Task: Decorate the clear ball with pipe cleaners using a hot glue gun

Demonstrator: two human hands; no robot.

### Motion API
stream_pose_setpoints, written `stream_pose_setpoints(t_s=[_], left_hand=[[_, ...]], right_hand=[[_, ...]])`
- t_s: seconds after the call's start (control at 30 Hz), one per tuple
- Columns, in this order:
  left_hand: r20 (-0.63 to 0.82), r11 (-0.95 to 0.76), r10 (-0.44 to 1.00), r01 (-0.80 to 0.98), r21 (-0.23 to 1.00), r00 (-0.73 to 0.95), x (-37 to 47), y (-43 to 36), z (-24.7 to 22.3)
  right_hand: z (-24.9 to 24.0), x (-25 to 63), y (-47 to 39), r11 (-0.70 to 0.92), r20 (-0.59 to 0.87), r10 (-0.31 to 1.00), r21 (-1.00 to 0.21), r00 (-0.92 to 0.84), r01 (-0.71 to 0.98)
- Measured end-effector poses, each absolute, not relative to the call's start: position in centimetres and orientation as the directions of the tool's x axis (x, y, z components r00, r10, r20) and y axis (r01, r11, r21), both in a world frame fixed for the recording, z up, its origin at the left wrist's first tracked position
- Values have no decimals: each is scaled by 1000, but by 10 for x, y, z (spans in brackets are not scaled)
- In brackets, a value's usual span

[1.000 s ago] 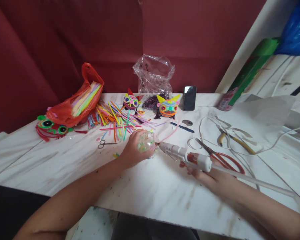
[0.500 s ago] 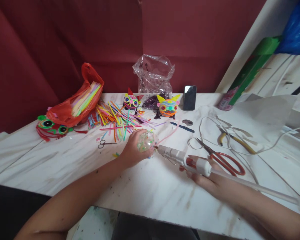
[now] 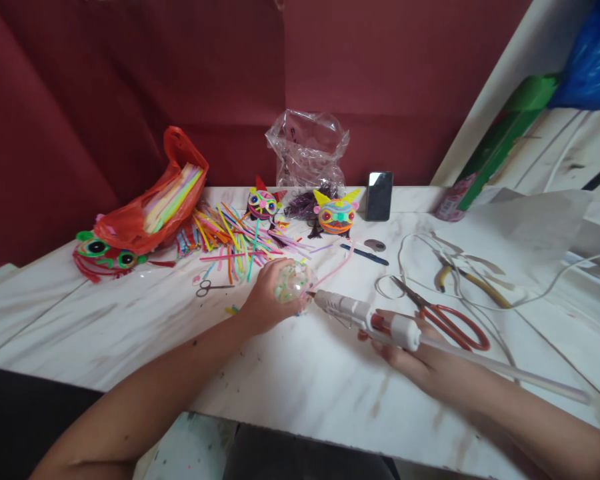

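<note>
Head camera view, looking down at a marble-patterned table (image 3: 155,327): the left hand (image 3: 269,300) grips a clear, rounded ball (image 3: 294,285) near the table's middle. The right hand (image 3: 415,357) is wrapped around a white glue gun (image 3: 353,311), its tip at the ball's side, touching or just beside it. A pink strip (image 3: 334,271) runs from near the tip; whether it is attached cannot be told. Coloured bits cover part of the ball, but much looks bare, with no eyes or horns visible on it, so the decorating seems at an early stage. Behind, two small figures (image 3: 263,204) (image 3: 336,217) already have eyes and horns. Loose colourful strips (image 3: 233,237) lie left of them; orange-handled scissors (image 3: 427,307) lie near the right hand.
</note>
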State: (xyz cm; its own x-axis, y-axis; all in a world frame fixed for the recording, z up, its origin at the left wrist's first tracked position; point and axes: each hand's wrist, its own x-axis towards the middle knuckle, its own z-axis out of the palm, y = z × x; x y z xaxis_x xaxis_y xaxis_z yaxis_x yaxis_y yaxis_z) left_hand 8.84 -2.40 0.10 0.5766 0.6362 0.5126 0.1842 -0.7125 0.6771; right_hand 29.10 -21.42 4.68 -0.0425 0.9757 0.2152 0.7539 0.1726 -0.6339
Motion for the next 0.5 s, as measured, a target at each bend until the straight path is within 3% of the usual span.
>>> stream_pose_setpoints(t_s=[0.17, 0.5], left_hand=[[525, -728, 623, 184, 660, 580, 88, -24, 0], [511, -710, 634, 174, 682, 581, 87, -23, 1]], right_hand=[[49, 292, -214, 174, 215, 975, -587, -55, 791], [46, 290, -216, 176, 221, 975, -670, -32, 721]])
